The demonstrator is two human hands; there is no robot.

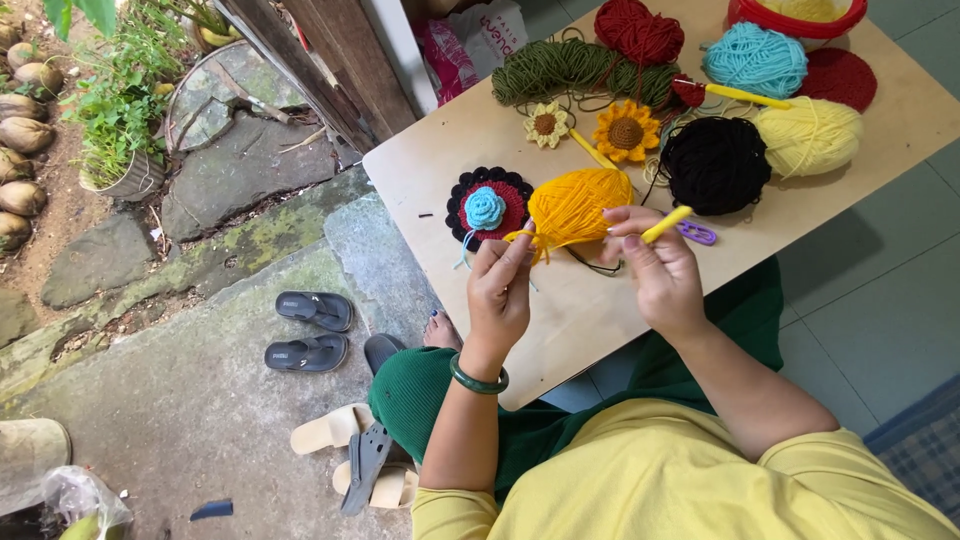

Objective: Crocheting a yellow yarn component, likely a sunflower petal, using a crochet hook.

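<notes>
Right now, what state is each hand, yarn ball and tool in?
Left hand: fingers pinching orange strand.
Right hand: gripping yellow hook.
Orange ball: partly unwound, on the board.
Black ball: wound, untouched.
Blue ball: wound, untouched.
Round piece: lying flat.

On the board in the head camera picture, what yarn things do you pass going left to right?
Round black and red crochet piece → orange-yellow yarn ball → black yarn ball → pale yellow yarn ball.

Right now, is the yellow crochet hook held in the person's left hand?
No, the yellow plastic crochet hook sits in the right hand; the left hand pinches orange yarn.
</notes>
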